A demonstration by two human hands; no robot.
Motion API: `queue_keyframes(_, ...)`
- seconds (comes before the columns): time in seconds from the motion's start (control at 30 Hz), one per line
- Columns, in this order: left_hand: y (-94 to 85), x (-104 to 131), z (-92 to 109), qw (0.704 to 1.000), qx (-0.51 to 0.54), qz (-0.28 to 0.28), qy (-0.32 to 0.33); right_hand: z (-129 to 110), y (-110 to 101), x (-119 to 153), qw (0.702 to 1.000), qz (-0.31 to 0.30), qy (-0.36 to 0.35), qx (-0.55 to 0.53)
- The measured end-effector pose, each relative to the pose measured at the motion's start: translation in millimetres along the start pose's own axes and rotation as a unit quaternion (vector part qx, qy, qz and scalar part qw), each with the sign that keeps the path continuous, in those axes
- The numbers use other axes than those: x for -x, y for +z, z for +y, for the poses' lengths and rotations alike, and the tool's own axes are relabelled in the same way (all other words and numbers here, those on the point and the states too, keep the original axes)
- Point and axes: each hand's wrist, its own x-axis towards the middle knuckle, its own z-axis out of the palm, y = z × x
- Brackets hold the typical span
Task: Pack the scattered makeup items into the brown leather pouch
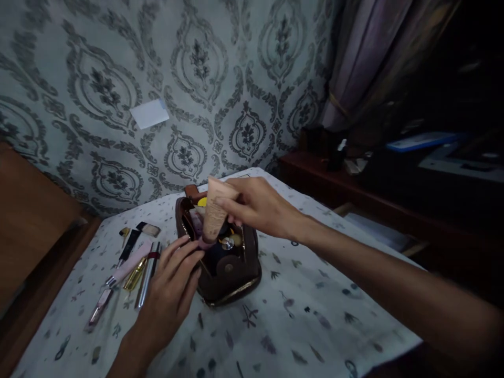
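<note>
A brown zippered cosmetic bag [238, 278] lies open on the patterned cloth. Over its opening, my right hand [264, 206] grips a beige cosmetic tube [216, 215] between thumb and fingers, its narrower end tilted down into the bag. My left hand [169, 286] rests at the bag's left rim with fingers stretched out, holding nothing that I can see. Inside the bag are a yellow item [202, 202], a shiny round clear piece [227, 243] and other small things partly hidden by the tube and my hands.
Left of the bag lie several cosmetics: a silver tube [147, 275], a pink tube [132, 262], a gold tube [135, 274] and a small clear-pink tube [100, 307]. Patterned wallpaper [236, 79] rises behind. A dark red desk [307, 168] stands at right, a brown wooden panel [31, 220] at left.
</note>
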Motion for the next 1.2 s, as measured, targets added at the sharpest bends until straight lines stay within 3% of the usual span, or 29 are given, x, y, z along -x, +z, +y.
queue_keyframes(0.1,-0.6,-0.8,-1.6,1.0,0.004,-0.007,0.001,-1.9,5.8,-11.4,0.999,-0.041,-0.005,0.032)
queue_keyframes(0.53,-0.4,0.1,-4.9,1.0,0.003,-0.012,0.001,1.8,25.5,-23.6,0.993,-0.101,-0.037,0.056)
queue_keyframes(0.9,2.1,3.5,-7.3,1.0,-0.003,-0.017,-0.005,6.4,22.4,-24.3,0.998,-0.064,-0.004,0.007)
queue_keyframes(1.2,2.3,3.2,-8.3,1.0,-0.002,-0.026,0.0,10.2,18.5,-27.8,0.999,0.052,0.007,0.009)
